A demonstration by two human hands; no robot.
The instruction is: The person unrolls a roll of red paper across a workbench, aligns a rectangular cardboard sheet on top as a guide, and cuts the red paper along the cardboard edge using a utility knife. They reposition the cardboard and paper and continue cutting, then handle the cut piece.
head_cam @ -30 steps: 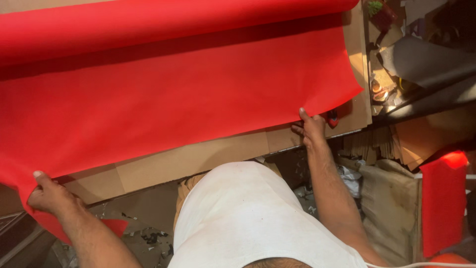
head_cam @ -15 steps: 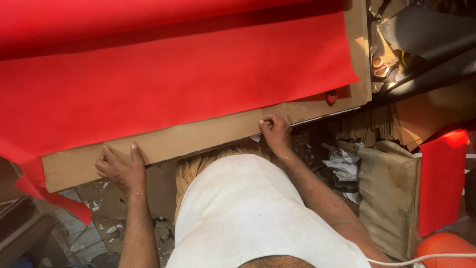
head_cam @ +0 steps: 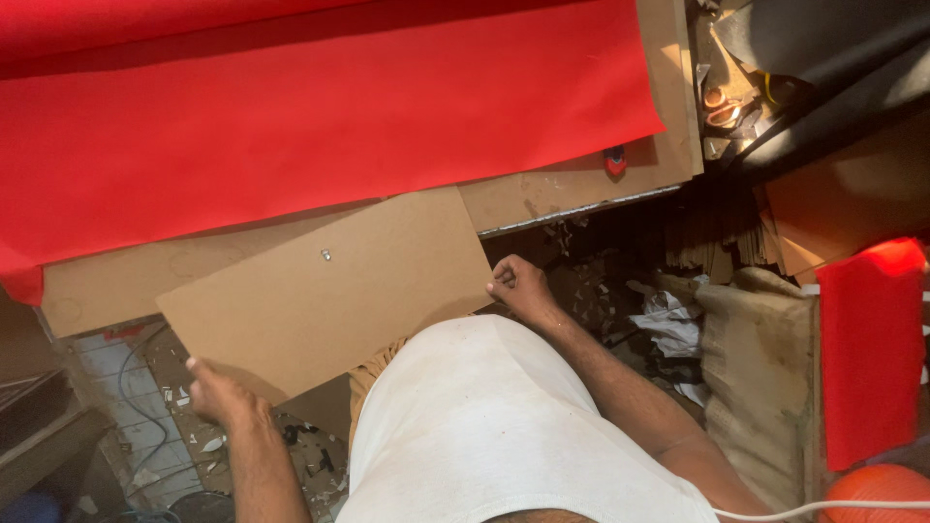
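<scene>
A brown cardboard sheet (head_cam: 329, 291) is held tilted in front of the person, its upper edge lying over the near edge of the desk (head_cam: 581, 189) and its lower part hanging off above the floor. The left hand (head_cam: 218, 392) grips its lower left corner, fingers (head_cam: 194, 366) curled shut around the edge. The right hand (head_cam: 518, 286) pinches the lower right corner, fingers closed on it. A small pale speck sits near the middle of the sheet; what it is cannot be told.

Just behind the sheet a large red sheet (head_cam: 320, 126) covers most of the desk and comes off a roll at the far side, with its left end drooping over the desk edge. The cardboard sheet is held only at two corners, so it could sag or buckle in the middle, and its upper edge could catch the red sheet's near edge and crease or drag it.

A small red and dark object (head_cam: 615, 160) lies on the desk by the red sheet's right corner. To the right are orange-handled scissors (head_cam: 722, 107) among clutter, a stack of brown cardboard pieces (head_cam: 823, 203), a tan sack (head_cam: 756, 358), an upright red rectangle (head_cam: 872, 349) and an orange ball-like shape (head_cam: 877, 489). Paper scraps (head_cam: 668, 320) litter the floor. No labels can be made out.
</scene>
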